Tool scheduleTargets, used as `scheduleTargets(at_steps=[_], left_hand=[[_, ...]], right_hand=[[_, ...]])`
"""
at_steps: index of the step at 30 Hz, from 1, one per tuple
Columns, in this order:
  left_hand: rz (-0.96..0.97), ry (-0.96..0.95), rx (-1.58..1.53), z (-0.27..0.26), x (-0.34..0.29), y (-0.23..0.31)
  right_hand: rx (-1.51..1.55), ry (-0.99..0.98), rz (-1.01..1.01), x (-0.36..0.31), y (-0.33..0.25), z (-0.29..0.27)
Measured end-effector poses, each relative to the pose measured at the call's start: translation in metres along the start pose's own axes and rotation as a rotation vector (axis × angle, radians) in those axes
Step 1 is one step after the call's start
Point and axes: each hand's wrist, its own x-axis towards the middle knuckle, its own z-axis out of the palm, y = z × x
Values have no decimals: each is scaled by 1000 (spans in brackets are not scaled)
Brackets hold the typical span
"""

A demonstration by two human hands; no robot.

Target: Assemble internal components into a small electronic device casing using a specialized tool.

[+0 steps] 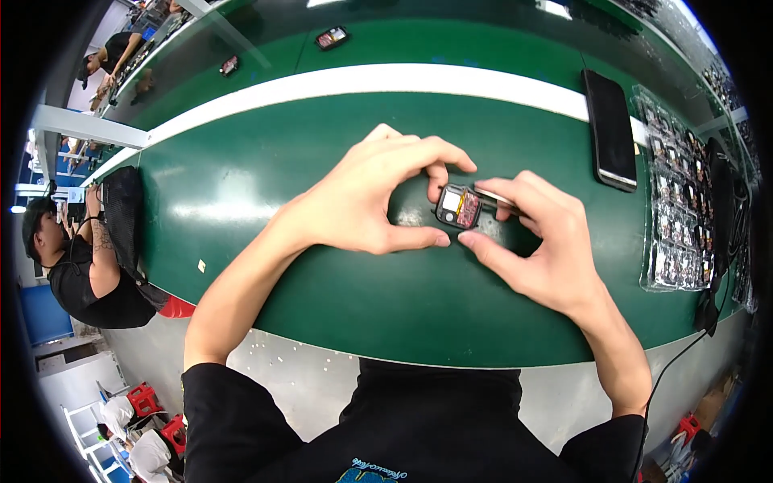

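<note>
A small black electronic device (pixel 459 206), its inside exposed with red, silver and yellow parts, lies between my hands on the green table. My left hand (pixel 364 196) arches round its left side with thumb and fingers apart; one fingertip is at the device's left edge, and whether it presses there is hard to see. My right hand (pixel 544 233) is closed on a slim grey metal tool (pixel 493 196), whose tip points at the device's upper right corner. The right thumb is by the device's lower edge. Most of the tool is hidden by the fingers.
A black phone (pixel 609 129) lies at the far right. Beside it are clear plastic trays (pixel 675 193) of small parts and a black cable (pixel 684 346). Beyond the white ledge (pixel 386 80) sit two similar devices (pixel 331 37). A co-worker (pixel 93 258) sits at the left.
</note>
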Motion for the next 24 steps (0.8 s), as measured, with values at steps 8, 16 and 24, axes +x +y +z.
scheduleTargets(at_steps=[8, 16, 24], left_hand=[[-62, -69, -24, -2, -7, 9], [-102, 3, -73, 5, 8, 11], [-90, 400, 289, -18, 26, -25]], right_hand=[[-77, 16, -32, -5, -2, 11], [-115, -29, -26, -11, 7, -3], [-241, 147, -40, -51, -13, -71]])
